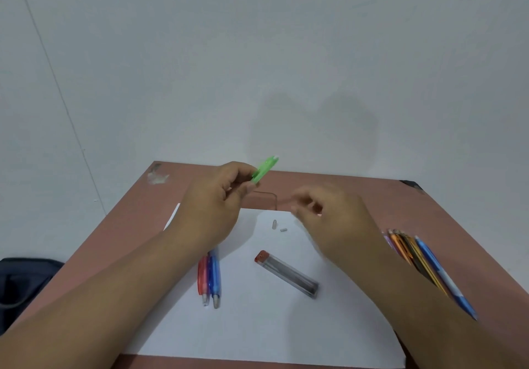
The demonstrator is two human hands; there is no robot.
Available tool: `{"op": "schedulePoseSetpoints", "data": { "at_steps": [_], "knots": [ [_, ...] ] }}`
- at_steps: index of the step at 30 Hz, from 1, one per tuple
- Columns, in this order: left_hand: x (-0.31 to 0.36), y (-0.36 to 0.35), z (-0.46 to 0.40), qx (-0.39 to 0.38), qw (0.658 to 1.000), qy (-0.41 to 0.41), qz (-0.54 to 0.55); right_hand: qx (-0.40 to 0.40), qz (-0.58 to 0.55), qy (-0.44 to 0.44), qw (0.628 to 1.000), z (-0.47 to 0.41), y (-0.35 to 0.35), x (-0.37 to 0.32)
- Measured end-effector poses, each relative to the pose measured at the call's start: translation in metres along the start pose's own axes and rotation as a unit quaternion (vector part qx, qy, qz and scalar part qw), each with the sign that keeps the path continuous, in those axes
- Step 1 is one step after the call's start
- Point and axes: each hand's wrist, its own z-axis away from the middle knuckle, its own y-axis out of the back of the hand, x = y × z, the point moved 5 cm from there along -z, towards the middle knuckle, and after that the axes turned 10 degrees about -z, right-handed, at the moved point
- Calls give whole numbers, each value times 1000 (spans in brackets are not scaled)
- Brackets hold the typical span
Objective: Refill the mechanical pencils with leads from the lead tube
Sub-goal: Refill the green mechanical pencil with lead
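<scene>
My left hand [217,197] grips a green mechanical pencil [264,169] above the far part of the table, its top end pointing up and to the right. My right hand [335,220] hovers just right of it, blurred, with fingers curled together as if pinching something too thin to make out. The clear lead tube [287,273] with a red cap lies on the white paper [257,325]. Two small grey pieces, a cap [274,224] and an eraser [283,230], lie on the paper beneath my hands. A red pencil [202,278] and a blue pencil [215,280] lie side by side at the left.
Several more mechanical pencils [415,257] lie in a row at the table's right edge, partly behind my right forearm. A clear plastic piece [266,200] stands beyond the paper. A dark bag [20,283] sits off the brown table's [400,205] left side. A wall rises behind.
</scene>
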Motion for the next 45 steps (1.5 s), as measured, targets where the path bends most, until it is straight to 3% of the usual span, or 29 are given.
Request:
{"op": "schedulePoseSetpoints", "data": {
  "at_steps": [4, 11, 14, 16, 19, 21, 33, 45],
  "knots": [
    [0, 0, 0, -6, 1000, 0, 4, -132, 96, -29, 986, 0, -19, 10],
    [0, 0, -1, -5, 1000, -11, -18, -147, 117, -34, 982, 0, -22, 9],
    [-4, 0, -3, 3, 999, -34, -42, -103, 105, -18, 989, -2, -14, 7],
    [-4, 0, -4, 11, 997, -49, -57, -23, 51, 11, 998, -2, -1, -1],
    [-4, 0, -4, 13, 996, -57, -66, 99, -22, 98, 990, 4, 19, -19],
    [-3, 0, -3, 10, 997, -54, -63, 126, -15, 142, 982, 8, 23, -26],
    [-1, 0, -3, 16, 994, -76, -77, 94, -19, 133, 986, 6, 17, -20],
    [-3, 2, -4, 26, 989, -112, -91, 51, 106, 187, 975, 2, 13, -18]
  ]
}}
